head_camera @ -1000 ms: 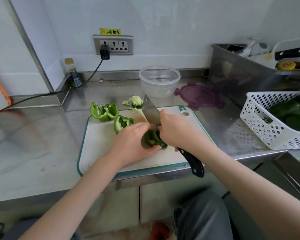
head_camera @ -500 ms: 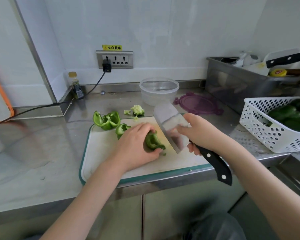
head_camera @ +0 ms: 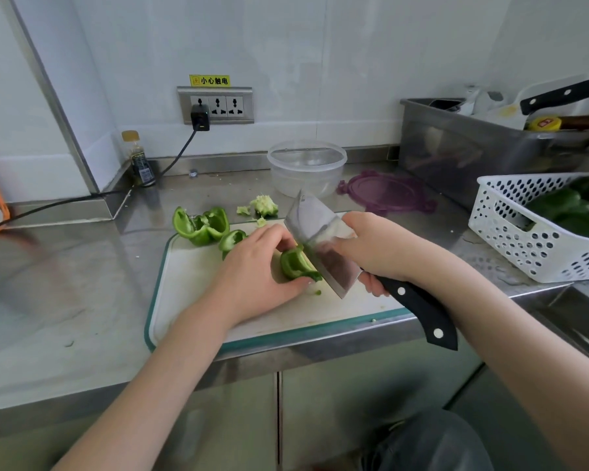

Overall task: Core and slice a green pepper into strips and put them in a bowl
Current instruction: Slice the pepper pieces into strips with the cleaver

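Observation:
On the white cutting board (head_camera: 191,287), my left hand (head_camera: 255,270) holds down a green pepper piece (head_camera: 295,265) with curled fingers. My right hand (head_camera: 378,248) grips the black handle of a cleaver (head_camera: 323,246), whose blade stands against the right side of that piece. Two more pepper pieces lie at the board's far left: a large one (head_camera: 199,226) and a smaller one (head_camera: 232,239). The pale core (head_camera: 264,205) rests on the counter behind the board. A clear plastic bowl (head_camera: 306,171) stands behind it.
A purple lid (head_camera: 386,192) lies right of the bowl. A white perforated basket (head_camera: 531,232) with whole green peppers sits at the right, a steel tub (head_camera: 473,147) with utensils behind it. A small bottle (head_camera: 138,159) and a plugged-in cable (head_camera: 181,147) are at the back left.
The cleaver was lifted and tilted away to the right half a second ago; now it is back against the pepper piece. My left hand stayed on the piece.

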`<state>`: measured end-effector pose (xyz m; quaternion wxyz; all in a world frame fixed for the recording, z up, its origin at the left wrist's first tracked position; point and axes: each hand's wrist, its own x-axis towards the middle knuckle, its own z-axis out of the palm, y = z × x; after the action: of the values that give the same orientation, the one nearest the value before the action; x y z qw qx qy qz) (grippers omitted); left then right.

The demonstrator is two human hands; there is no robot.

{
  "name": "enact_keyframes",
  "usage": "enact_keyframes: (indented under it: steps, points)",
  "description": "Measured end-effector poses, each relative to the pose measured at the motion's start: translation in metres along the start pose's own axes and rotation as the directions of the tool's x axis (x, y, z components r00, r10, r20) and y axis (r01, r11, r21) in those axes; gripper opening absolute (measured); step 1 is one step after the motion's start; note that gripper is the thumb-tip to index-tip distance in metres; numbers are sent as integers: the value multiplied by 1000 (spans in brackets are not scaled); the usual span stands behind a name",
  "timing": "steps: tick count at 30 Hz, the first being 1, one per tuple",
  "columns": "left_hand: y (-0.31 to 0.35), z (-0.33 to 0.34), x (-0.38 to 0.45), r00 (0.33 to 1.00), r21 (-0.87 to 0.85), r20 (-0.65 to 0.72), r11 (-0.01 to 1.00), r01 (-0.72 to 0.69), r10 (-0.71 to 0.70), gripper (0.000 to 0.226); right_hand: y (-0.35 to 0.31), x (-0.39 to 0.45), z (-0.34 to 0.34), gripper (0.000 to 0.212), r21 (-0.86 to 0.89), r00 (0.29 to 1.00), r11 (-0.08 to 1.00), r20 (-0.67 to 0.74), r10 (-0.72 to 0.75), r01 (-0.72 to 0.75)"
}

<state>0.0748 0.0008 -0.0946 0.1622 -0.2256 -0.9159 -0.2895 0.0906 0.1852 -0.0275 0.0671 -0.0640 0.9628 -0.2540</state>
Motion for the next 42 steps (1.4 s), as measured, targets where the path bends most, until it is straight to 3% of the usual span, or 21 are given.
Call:
enact_keyframes:
  steps: [2,6,11,17,21,23,30,37,42]
  points:
    - [1,0,0,1000,2,20,1000,17,-17,54,1,4,3,11,-77,999,996,-3,-34,34]
    - [0,1,1,999,25,31,1000,9,-10,60,4,10,10,29,-59,997,997,-61,-53,50]
    - [0,2,1,998,33,48,999,29,-30,63,2,11,16,20,-30,998,998,-18,-63,62]
    - [2,1,1,999,50,43,998,28,-31,63,-4,16,15,22,-222,999,975,54,-5,17]
    - [2,1,2,998,54,58,998,32,-35,65,-8,16,10,11,-194,994,981,106,-7,28]
    - [2,0,3,997,51,66,998,36,-40,65,-11,17,10,16,-250,991,968,131,17,16]
    - [3,1,2,998,38,51,999,33,-35,60,-23,11,12,18,-259,995,966,100,-1,27]
    - [8,3,-3,1000,37,5,999,-13,13,50,-24,7,23,23,-401,1000,916,9,-8,11]
    - [8,5,-3,999,31,-17,999,-41,42,47,-22,8,19,10,-280,1000,960,7,1,1]
